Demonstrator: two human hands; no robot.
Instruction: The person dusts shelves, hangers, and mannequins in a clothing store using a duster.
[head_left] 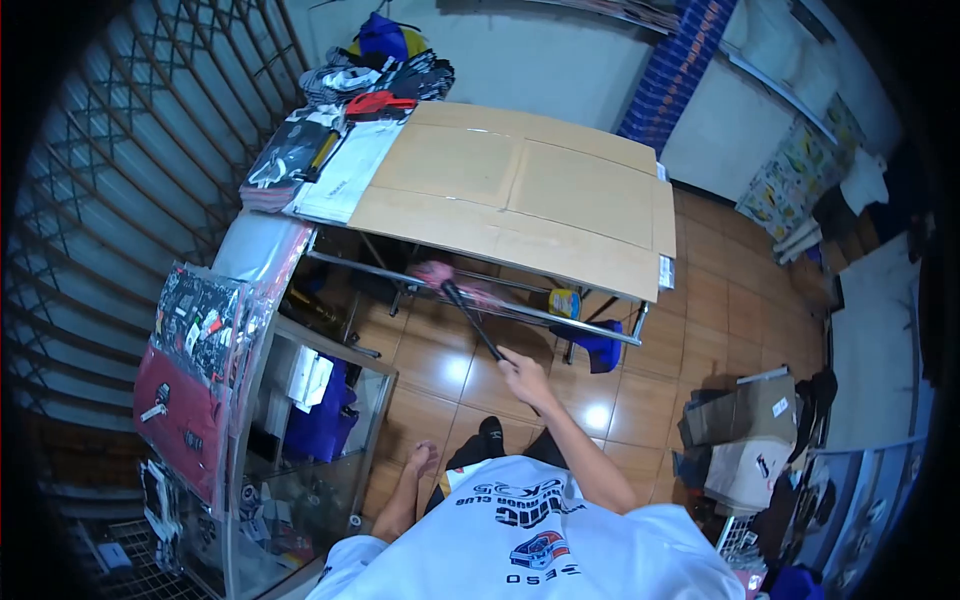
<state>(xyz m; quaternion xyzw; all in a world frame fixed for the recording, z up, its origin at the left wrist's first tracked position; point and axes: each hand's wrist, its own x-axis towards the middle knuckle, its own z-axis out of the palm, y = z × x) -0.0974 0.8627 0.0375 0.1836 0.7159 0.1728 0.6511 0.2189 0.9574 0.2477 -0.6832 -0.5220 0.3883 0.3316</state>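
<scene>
My right hand (524, 378) is closed round the black handle of a duster (470, 316). The pink, fluffy head (433, 274) of the duster lies at the metal rail (500, 302) under the front edge of a cardboard-topped table (510, 170). Down at my left side, my left hand (422, 457) hangs near the glass case with its fingers partly curled; whether it holds anything is too small to tell.
Packed shirts (292, 150) lie on the table's left end. A glass case (300, 480) topped with a red packed shirt (180, 415) stands at left. Boxes (750, 420) are at right. Under the table are a blue stool (600, 347) and a yellow tub (564, 303).
</scene>
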